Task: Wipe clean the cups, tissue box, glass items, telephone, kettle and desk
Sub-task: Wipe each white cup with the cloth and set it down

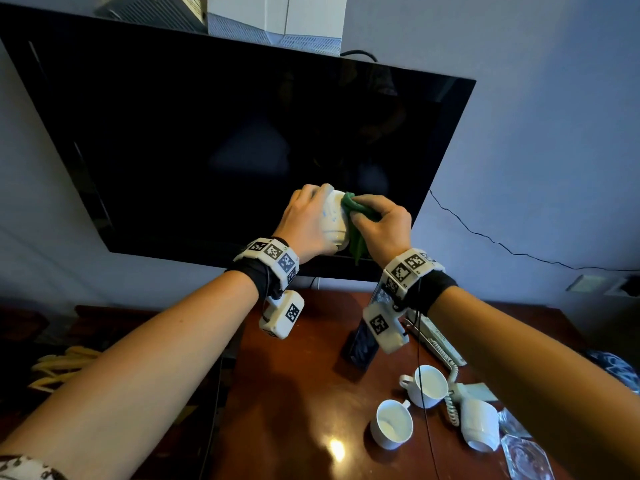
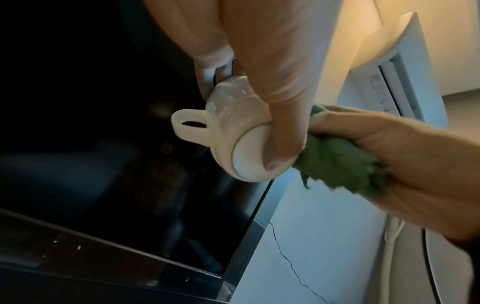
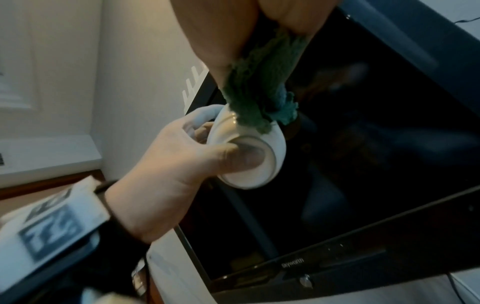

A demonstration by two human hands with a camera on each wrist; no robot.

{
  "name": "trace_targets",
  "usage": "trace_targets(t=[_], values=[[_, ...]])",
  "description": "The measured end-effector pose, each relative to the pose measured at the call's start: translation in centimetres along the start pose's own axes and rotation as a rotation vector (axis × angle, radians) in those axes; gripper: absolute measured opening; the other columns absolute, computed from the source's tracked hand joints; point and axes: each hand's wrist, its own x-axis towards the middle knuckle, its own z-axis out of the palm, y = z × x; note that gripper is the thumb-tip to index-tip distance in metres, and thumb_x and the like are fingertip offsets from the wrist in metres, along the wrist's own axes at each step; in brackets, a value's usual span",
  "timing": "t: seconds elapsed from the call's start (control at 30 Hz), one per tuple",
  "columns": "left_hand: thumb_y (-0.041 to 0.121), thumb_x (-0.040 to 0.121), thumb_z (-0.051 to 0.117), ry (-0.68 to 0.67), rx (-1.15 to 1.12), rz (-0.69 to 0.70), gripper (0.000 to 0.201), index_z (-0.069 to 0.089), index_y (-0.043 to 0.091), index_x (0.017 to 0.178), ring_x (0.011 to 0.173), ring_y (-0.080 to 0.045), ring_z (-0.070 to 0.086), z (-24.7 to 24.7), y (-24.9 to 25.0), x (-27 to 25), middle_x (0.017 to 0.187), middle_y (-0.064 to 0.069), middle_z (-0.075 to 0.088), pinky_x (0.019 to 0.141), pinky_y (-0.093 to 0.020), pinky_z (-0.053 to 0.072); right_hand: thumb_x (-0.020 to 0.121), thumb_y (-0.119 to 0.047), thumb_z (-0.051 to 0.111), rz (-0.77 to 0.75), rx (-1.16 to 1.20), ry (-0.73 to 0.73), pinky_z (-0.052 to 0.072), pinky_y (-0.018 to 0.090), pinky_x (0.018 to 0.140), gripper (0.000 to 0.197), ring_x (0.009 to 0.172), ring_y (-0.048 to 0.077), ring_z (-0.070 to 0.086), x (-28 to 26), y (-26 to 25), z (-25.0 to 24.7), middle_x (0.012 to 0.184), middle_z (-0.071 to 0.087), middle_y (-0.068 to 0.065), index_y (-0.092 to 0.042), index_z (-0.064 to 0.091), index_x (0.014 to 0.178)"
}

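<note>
while the left hand (image 1: 304,220) grips a cup (image 1: 334,220) and the right hand (image 1: 384,225) bunches a cloth (image 1: 356,233), three cups (image 1: 427,386) sit below.

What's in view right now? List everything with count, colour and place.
Held cup: 1, white, in front of the TV.
Cloth: 1, green, against the held cup.
Desk cups: 3, white, desk right; two upright, one on its side.
Phone: 1, white, desk right, cord coiled.
Glass items: clear, desk's right edge; count unclear.
Dark box: 1, mid-desk.
Desk: 1, reddish-brown.
TV: 1, black, wall.
Left hand: grips held cup.
Right hand: grips cloth.
</note>
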Motion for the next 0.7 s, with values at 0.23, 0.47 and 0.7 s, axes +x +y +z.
trace_targets(t=[0.23, 0.47, 0.7], values=[[0.043, 0.055, 0.087, 0.04, -0.03, 0.05, 0.078, 0.051, 0.011, 0.117, 0.101, -0.025, 0.048, -0.1, 0.5, 0.1, 0.116, -0.006, 0.053, 0.078, -0.029, 0.037, 0.071, 0.003, 0.07, -0.206, -0.04, -0.066, 0.051, 0.019, 0.091, 0.029, 0.097, 0.011, 0.066, 0.5, -0.5, -0.3, 0.103, 0.071, 0.001, -0.01, 0.077, 0.096], [0.035, 0.053, 0.093, -0.002, -0.002, 0.103, 0.099, 0.048, 0.004, 0.135, 0.115, -0.028, 0.048, 0.7, 0.6, -0.6, 0.129, -0.009, 0.051, 0.097, -0.038, 0.045, 0.071, 0.004, 0.07, -0.221, -0.094, -0.09, 0.052, 0.026, 0.093, 0.031, 0.098, 0.014, 0.065, 1.3, -0.1, -1.3, 0.104, 0.07, 0.004, -0.008, 0.076, 0.099], [0.035, 0.055, 0.088, 0.022, -0.03, 0.081, 0.085, 0.052, 0.006, 0.126, 0.107, -0.03, 0.049, 0.6, 0.7, -0.4, 0.122, -0.01, 0.053, 0.086, -0.039, 0.045, 0.071, -0.029, 0.07, -0.307, -0.18, -0.249, 0.053, 0.028, 0.086, 0.025, 0.094, 0.012, 0.067, -1.2, -0.3, -1.5, 0.1, 0.072, -0.003, -0.015, 0.078, 0.09]])
